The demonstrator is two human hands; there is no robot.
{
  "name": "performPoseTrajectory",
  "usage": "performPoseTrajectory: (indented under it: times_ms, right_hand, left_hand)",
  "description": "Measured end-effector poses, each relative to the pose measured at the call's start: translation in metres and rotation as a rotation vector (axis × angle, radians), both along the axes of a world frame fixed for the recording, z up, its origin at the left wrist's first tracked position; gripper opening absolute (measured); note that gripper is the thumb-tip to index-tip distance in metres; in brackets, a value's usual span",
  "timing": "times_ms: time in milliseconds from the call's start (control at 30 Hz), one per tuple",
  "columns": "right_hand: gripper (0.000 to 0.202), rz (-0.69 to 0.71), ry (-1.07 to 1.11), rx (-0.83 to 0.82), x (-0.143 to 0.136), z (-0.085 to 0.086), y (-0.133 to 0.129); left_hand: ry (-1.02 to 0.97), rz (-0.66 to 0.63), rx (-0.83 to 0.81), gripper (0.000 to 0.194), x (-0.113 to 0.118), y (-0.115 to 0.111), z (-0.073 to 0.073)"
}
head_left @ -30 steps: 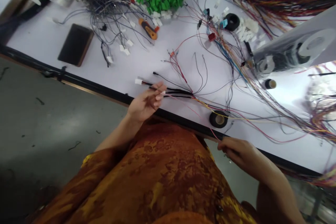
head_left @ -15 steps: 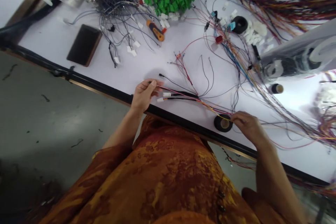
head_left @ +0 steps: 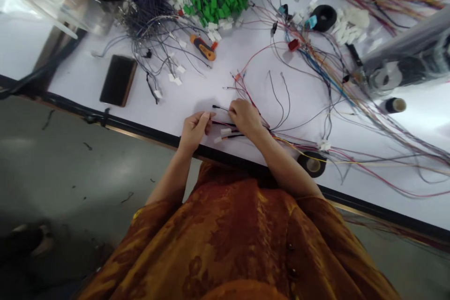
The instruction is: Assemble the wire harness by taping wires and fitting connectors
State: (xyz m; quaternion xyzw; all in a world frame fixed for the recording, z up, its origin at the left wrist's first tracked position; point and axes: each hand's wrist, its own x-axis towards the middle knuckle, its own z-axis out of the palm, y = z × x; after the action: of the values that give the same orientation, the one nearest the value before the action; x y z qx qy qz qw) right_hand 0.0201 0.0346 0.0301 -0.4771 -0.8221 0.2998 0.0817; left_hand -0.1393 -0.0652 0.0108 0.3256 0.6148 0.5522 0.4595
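Observation:
My left hand [head_left: 195, 130] is pinched around the end of a dark-sleeved wire bundle [head_left: 222, 123] by the table's front edge. Just to its right, my right hand [head_left: 245, 116] lies over the same harness with curled fingers; what they grip, if anything, is hidden. Two white connectors [head_left: 225, 131] stick out below the right hand on short black-sleeved leads. A thin black lead with a small black tip [head_left: 215, 107] passes behind it. Red wires with bare terminals [head_left: 237, 77] fan out above, and a yellow wire [head_left: 298, 148] runs off to the right.
A black tape roll [head_left: 312, 164] lies near the front edge. Farther back are an orange-and-black cutter [head_left: 203, 47], a dark flat case [head_left: 118, 80], green connectors [head_left: 214, 8] on bundled wires and another black roll [head_left: 324, 18]. Loose wires [head_left: 326, 89] spread across the right side.
My right hand has left the wires by the tape roll and moved left, close to my left hand. The left hand still pinches the bundle end. The view has shifted slightly.

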Motion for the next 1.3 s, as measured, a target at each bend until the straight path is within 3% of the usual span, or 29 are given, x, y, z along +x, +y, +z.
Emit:
performPoseTrajectory:
  times_ms: [133,300,500,867,967,1133,1300]
  right_hand:
    - [0.009,-0.062,0.257,-0.107,0.012,0.000,-0.009]
    - [0.012,-0.053,0.343,-0.206,0.019,0.007,-0.020]
    - [0.015,0.012,0.359,-0.138,0.022,0.007,-0.023]
    - [0.018,0.164,0.473,-0.051,0.032,-0.003,-0.027]
    - [0.021,0.153,0.494,-0.018,0.034,-0.007,-0.029]
    - [0.021,0.086,0.507,0.020,0.036,-0.004,-0.034]
    - [0.019,0.069,0.432,0.019,0.028,-0.002,-0.035]
  left_hand:
    - [0.002,0.001,-0.001,0.048,-0.003,0.007,-0.006]
    - [0.043,-0.028,0.028,0.065,0.003,0.015,-0.004]
    - [0.042,-0.049,0.014,0.046,0.007,0.016,0.006]
    - [0.063,-0.107,-0.054,0.029,0.003,0.016,0.021]
    - [0.025,-0.119,-0.028,0.033,0.002,0.014,0.020]
    - [-0.283,-0.115,-0.037,0.046,0.021,0.011,0.011]
    - [-0.310,-0.009,-0.001,0.035,0.045,0.013,0.003]
